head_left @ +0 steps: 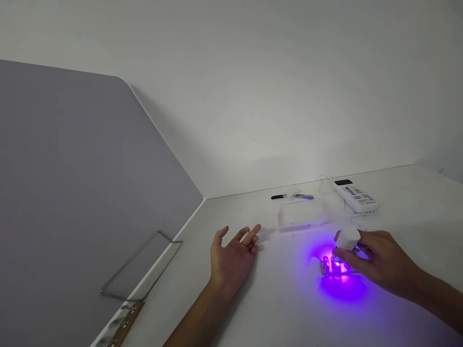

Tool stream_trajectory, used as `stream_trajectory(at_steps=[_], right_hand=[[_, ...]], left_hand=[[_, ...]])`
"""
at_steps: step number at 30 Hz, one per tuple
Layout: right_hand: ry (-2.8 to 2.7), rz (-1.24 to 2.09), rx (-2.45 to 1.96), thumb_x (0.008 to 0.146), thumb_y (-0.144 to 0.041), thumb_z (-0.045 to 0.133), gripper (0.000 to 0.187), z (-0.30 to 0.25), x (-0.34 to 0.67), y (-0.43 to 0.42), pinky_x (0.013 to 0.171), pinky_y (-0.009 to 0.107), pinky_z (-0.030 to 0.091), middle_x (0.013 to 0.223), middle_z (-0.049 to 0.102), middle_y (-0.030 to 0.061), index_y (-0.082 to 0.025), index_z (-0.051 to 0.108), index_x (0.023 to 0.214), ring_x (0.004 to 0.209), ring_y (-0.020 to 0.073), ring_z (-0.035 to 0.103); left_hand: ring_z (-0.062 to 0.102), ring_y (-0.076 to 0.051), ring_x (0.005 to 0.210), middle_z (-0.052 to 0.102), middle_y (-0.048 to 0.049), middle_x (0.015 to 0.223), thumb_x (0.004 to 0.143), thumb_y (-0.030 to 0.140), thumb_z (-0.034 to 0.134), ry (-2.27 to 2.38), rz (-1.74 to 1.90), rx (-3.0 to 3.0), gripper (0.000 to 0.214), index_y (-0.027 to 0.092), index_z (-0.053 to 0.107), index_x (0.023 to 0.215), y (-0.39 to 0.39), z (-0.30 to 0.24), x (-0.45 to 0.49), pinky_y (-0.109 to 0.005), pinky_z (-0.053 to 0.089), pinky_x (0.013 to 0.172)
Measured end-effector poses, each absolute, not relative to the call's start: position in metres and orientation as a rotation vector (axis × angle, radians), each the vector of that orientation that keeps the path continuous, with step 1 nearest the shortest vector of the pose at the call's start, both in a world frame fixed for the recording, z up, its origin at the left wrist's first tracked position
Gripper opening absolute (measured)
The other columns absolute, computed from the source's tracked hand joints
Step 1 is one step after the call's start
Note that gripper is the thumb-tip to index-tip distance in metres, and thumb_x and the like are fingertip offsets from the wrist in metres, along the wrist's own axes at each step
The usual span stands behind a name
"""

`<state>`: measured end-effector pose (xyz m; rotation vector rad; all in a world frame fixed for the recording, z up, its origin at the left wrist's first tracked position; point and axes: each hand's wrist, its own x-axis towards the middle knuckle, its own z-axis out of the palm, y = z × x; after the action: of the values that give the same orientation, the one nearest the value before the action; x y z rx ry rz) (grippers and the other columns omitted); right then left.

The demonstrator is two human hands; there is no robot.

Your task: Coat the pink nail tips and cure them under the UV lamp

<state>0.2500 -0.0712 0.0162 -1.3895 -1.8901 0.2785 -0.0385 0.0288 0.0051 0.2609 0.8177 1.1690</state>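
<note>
My right hand [379,258] grips a small white UV lamp [349,237] between thumb and fingers. Violet light shines down from it onto a small clear piece [338,270] on the white table, whose exact kind the glare hides. My left hand [234,262] rests palm up on the table, left of the glow, its fingers apart and loosely curled with nothing in them. Just behind the lit spot lies a clear plastic tray [300,217].
A dark nail file [278,196] lies behind the tray. Farther right sits a white labelled device [358,197] with a cable. A bent metal wire frame [126,265] and a brown strip [128,323] lie along the table's left edge, against a grey panel [72,168]. A white wall rises behind.
</note>
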Motion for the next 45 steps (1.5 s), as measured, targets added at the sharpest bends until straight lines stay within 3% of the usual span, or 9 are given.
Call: stream_trajectory(at_steps=[9,15,18,23,28,33,40,45], right_hand=[[-1.853,0.374,-1.404,0.095,-0.047,0.054,0.042,0.020,0.249,-0.072,0.042,0.023,0.028,0.047,0.045,-0.0059,-0.022,0.051,0.061,0.040,0.0091,0.039],[-1.816,0.433,-1.395,0.092,-0.047,0.057,0.042,0.022,0.248,-0.073,0.042,0.023,0.028,0.046,0.043,-0.0057,-0.021,0.052,0.059,0.040,0.0087,0.036],[-1.728,0.537,-1.424,0.090,-0.050,0.058,0.042,0.019,0.248,-0.073,0.041,0.023,0.029,0.047,0.045,-0.0047,-0.021,0.057,0.059,0.041,0.0096,0.037],[-1.524,0.660,-1.517,0.085,-0.058,0.059,0.043,0.015,0.249,-0.072,0.042,0.026,0.037,0.051,0.050,-0.0020,-0.020,0.065,0.066,0.045,0.0128,0.043],[-1.585,0.625,-1.553,0.085,-0.055,0.059,0.039,0.019,0.250,-0.070,0.045,0.026,0.038,0.054,0.056,-0.0007,-0.021,0.069,0.068,0.047,0.0127,0.043],[-1.621,0.635,-1.582,0.084,-0.055,0.063,0.041,0.024,0.250,-0.070,0.043,0.023,0.035,0.050,0.048,-0.0034,-0.022,0.062,0.060,0.046,0.0110,0.038],[-1.624,0.668,-1.498,0.088,-0.053,0.058,0.036,0.021,0.255,-0.070,0.043,0.023,0.041,0.053,0.056,-0.0029,-0.022,0.064,0.071,0.045,0.0124,0.051],[-1.734,0.624,-1.452,0.095,-0.049,0.048,0.038,0.017,0.259,-0.070,0.044,0.023,0.039,0.053,0.053,-0.0033,-0.021,0.057,0.071,0.044,0.0119,0.049]], left_hand=[[0.053,-0.018,0.060,0.058,-0.0097,0.073,0.086,0.036,0.047,0.834,1.145,0.313,0.025,0.015,0.051,0.074,0.027,0.006,-0.041,-0.028,0.047,0.048],[0.036,-0.015,0.048,0.024,0.0049,0.043,0.085,0.043,0.050,0.819,1.096,0.331,0.035,0.022,0.034,0.061,0.025,0.006,-0.042,-0.027,0.044,0.047],[0.035,-0.016,0.048,0.018,0.0055,0.040,0.083,0.043,0.051,0.817,1.100,0.321,0.041,0.023,0.023,0.059,0.026,0.004,-0.044,-0.028,0.045,0.049],[0.036,-0.017,0.050,0.022,0.0032,0.040,0.083,0.042,0.050,0.806,1.095,0.314,0.048,0.023,0.012,0.062,0.027,0.003,-0.045,-0.029,0.047,0.051],[0.036,-0.016,0.050,0.026,0.0029,0.043,0.083,0.042,0.049,0.783,1.059,0.309,0.044,0.023,0.014,0.063,0.025,0.009,-0.042,-0.029,0.045,0.050],[0.037,-0.017,0.051,0.029,0.0021,0.047,0.084,0.042,0.047,0.768,1.039,0.329,0.040,0.023,0.019,0.062,0.025,0.009,-0.042,-0.030,0.045,0.049],[0.038,-0.017,0.052,0.030,0.0018,0.048,0.085,0.043,0.046,0.739,1.017,0.354,0.040,0.023,0.020,0.062,0.026,0.008,-0.043,-0.030,0.045,0.050],[0.039,-0.017,0.052,0.030,0.0019,0.049,0.084,0.043,0.047,0.736,1.014,0.359,0.040,0.023,0.021,0.061,0.024,0.008,-0.043,-0.030,0.045,0.050]])
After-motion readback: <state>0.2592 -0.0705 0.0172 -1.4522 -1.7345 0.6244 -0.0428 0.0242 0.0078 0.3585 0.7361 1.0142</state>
